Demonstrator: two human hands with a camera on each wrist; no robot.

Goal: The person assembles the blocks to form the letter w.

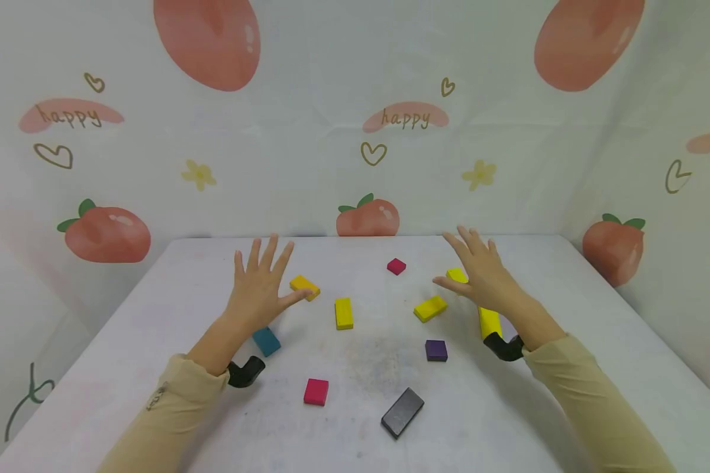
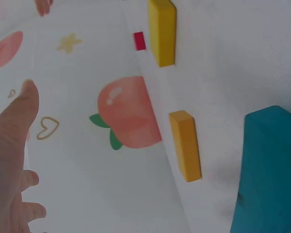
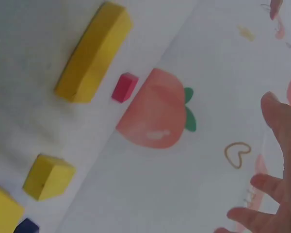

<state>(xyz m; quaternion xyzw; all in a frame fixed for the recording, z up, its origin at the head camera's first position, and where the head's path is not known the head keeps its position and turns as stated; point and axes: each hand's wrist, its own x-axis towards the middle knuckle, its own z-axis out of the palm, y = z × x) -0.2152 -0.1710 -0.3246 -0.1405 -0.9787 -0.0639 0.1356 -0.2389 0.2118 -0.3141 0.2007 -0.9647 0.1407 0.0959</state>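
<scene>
Nearest, two pale sleeves run off the bottom edge, so the upper arms are out of view. Between them on the worktop lies a dark grey block, set aslant, with a pinkish-red block near its left. Farther in sit a purple block and a teal block, the latter partly covered by the left wrist and cut off by the frame in the left wrist view. A yellow block is half hidden under the right forearm; beside it shows a purplish patch (too little of it to name).

The left hand is spread, fingers extended and grasping nothing; its thumb overlaps an orange-yellow block in the head view. The right hand is likewise spread and free of any load, masking much of another yellow block, the far one. Two more, an upright-looking yellow block and a slanted yellow block, lie between the hands.

Farthest on the worktop is a small red block, before a printed backdrop whose uppermost fruits are cropped.
</scene>
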